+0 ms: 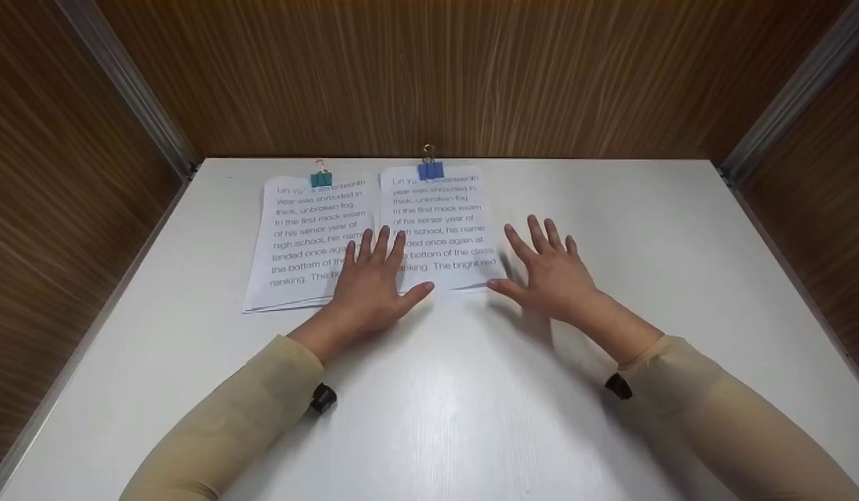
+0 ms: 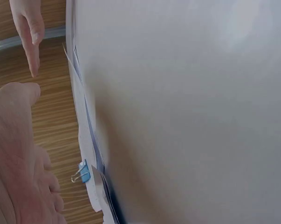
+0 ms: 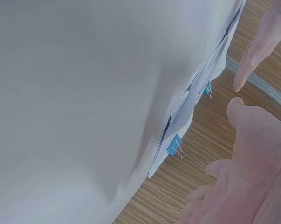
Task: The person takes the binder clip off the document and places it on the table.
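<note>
Two stacks of printed paper lie side by side near the back of the white table. The left stack [image 1: 290, 236] has a green binder clip [image 1: 321, 179] on its top edge. On the right stack [image 1: 443, 223] sits a blue binder clip [image 1: 430, 170], also seen in the right wrist view as a blue clip [image 3: 174, 145]. My left hand [image 1: 370, 289] is spread, palm down, over the adjoining lower parts of both stacks and hides some text. Fingers spread too, my right hand [image 1: 558, 278] hovers just right of the right stack. Neither hand holds anything.
The white table [image 1: 471, 403] ends at a wood-grain back panel [image 1: 457, 76]. Wood-grain side panels with metal trim [image 1: 116, 76] stand at left and right. Black pieces [image 1: 323, 398] show under both sleeves.
</note>
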Available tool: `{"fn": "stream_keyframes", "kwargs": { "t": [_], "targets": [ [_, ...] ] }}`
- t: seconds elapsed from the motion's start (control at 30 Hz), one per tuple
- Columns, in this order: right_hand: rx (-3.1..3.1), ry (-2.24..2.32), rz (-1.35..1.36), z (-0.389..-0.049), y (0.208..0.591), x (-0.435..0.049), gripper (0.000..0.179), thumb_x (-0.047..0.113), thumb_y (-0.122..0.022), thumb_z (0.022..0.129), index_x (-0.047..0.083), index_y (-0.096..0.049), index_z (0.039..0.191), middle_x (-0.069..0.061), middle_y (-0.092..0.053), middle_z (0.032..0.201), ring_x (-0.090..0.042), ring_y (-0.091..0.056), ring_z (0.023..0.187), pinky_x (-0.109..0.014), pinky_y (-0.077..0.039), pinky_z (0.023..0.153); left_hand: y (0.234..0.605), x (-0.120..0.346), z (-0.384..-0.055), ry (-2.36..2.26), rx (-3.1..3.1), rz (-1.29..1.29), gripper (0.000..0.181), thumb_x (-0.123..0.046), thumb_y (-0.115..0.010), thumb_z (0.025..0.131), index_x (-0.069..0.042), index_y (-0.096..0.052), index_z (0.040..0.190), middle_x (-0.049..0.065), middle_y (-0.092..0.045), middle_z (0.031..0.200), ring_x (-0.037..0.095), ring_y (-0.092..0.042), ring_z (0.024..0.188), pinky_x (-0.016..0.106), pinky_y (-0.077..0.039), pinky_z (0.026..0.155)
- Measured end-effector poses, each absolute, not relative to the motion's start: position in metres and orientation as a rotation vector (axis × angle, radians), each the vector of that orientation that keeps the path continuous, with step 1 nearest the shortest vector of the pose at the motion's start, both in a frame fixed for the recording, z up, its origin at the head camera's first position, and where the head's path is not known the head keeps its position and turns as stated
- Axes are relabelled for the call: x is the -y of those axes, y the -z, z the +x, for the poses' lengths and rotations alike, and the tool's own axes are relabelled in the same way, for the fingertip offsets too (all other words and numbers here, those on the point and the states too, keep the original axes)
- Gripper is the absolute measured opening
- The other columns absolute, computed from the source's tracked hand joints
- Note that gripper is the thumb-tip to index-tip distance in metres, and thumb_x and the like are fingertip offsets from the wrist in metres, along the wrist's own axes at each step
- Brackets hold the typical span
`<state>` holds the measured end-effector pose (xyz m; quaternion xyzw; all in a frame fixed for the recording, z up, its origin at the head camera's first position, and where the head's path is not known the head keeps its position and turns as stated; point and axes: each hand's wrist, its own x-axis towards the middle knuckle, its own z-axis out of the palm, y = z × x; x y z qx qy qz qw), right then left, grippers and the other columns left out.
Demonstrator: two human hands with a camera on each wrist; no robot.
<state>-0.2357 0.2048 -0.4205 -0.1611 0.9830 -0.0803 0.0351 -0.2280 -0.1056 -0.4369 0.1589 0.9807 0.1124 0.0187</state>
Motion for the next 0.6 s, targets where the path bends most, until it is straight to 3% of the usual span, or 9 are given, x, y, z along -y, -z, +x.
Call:
{"fn": "stream_keyframes", "kwargs": {
  "t": [0.6],
  "targets": [
    [-2.970,0.318,-0.547,-0.271,0.431,-0.178,0.095,0.066,-0.059,0.100,0.019,-0.018,0.172,-0.021,-0.005,0.176,-0.045,-0.004,0.161,-0.067,-0.010,0.126,0.446,0.112,-0.253,-0.296,-3.026,0.471,0.104,-0.079,-0.036,0.100,-0.009,-0.010,0.172,0.018,-0.006,0.177,0.043,-0.003,0.162,0.059,0.001,0.129]
  ]
}}
